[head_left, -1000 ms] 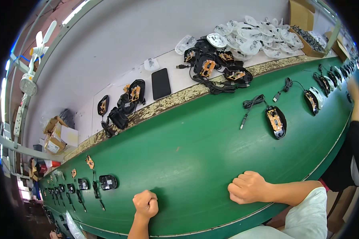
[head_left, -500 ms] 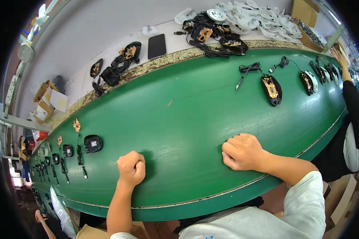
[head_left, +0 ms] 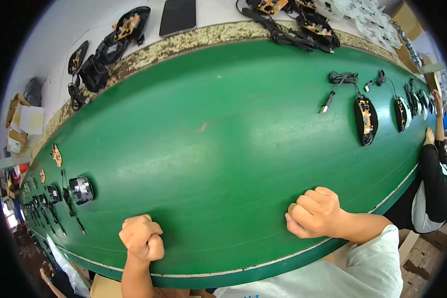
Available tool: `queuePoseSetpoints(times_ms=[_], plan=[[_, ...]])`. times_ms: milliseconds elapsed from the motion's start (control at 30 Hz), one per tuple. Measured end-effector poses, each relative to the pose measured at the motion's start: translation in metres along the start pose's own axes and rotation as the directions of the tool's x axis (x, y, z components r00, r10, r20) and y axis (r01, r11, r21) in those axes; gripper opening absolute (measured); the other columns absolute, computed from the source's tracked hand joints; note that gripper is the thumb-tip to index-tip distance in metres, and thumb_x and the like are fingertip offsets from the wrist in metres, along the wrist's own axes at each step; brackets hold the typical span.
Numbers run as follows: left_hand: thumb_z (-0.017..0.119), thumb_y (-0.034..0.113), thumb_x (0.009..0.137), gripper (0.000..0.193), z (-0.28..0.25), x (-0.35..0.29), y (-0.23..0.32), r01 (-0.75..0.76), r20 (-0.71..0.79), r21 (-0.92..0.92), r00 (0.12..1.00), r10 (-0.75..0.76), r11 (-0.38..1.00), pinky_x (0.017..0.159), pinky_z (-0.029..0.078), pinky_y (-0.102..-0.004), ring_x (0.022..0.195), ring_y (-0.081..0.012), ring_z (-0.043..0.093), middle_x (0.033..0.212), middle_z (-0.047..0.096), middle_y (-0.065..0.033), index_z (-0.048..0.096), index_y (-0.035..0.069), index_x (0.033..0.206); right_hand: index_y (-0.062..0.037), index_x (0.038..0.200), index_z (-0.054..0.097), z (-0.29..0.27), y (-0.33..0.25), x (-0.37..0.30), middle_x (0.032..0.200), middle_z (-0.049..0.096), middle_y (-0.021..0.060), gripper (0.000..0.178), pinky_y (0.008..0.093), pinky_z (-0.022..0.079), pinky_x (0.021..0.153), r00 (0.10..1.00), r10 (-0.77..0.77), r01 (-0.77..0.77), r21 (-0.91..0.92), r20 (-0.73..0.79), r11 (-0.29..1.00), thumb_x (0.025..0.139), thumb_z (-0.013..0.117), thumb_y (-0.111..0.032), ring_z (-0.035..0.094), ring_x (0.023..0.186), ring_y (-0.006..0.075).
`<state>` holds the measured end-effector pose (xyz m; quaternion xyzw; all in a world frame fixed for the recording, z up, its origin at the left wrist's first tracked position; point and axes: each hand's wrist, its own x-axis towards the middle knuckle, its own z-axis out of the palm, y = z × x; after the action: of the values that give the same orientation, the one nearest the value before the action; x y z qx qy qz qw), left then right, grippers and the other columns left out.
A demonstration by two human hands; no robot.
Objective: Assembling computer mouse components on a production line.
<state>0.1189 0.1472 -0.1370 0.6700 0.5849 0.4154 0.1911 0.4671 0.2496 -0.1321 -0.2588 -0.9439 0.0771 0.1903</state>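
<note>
- Green belt [head_left: 223, 149] is lying under both fists; the left hand [head_left: 141, 238] is curling its fingers [head_left: 154, 247] tight with nothing inside, knuckles resting near the belt's near edge.
- The right hand [head_left: 315, 213] is also clenching empty, its fingers [head_left: 303, 208] folded in, pressing on the belt just inside the pale edge strip.
- Nearest to the left hand, a black shell [head_left: 81, 190] is sitting well apart, up the line; nearest to the right hand, an open mouse [head_left: 366, 119] with an orange board and its coiled cable [head_left: 342, 78] is lying well apart, toward the far side.
- If the belt is running, resting fists are likely dragging on it, and a sleeve could be catching at the edge.
- The loose cable is trailing its plug free; it could be snagging a neighbouring mouse and pulling it askew.
- A co-worker's arm [head_left: 434, 164] in a black sleeve is leaning on the belt at the right; reaching there could be bumping it.
- Cardboard boxes [head_left: 19, 124], brown and white, are stacking at the far left off the belt; another brown box [head_left: 407, 17] is standing at the top right beside white parts.
- A flat black slab [head_left: 178, 16] is lying on the grey bench beyond the belt; no sign is readable.
</note>
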Motion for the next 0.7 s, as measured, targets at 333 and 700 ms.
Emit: queuePoseSetpoints(times_ms=[333, 700], plan=[[0.047, -0.007, 0.059, 0.012, 0.005, -0.043, 0.025, -0.069, -0.01, 0.095, 0.998, 0.07, 0.993, 0.044, 0.03, -0.0277, 0.045, -0.0177, 0.031, 0.054, 0.044, -0.0043, 0.053, 0.003, 0.06, -0.0114, 0.067, 0.048, -0.004, -0.024, -0.034, 0.061, 0.045, 0.0014, 0.017, 0.03, 0.035, 0.048, 0.999, -0.012, 0.014, 0.043, -0.053, 0.999, 0.069, 0.065, -0.008, 0.039, 0.047, 0.0209], [0.049, -0.006, 0.069, 0.01, -0.015, -0.065, 0.021, -0.132, -0.058, 0.136, 0.988, 0.141, 0.982, 0.047, 0.032, -0.0278, 0.048, -0.0158, 0.033, 0.055, 0.046, -0.0034, 0.053, 0.002, 0.065, -0.0071, 0.065, 0.048, -0.008, -0.051, -0.041, 0.052, 0.044, 0.0013, 0.019, 0.0302, 0.032, 0.046, 0.995, 0.093, -0.085, 0.161, -0.043, 0.983, 0.072, 0.066, -0.003, 0.035, 0.044, 0.0188]])
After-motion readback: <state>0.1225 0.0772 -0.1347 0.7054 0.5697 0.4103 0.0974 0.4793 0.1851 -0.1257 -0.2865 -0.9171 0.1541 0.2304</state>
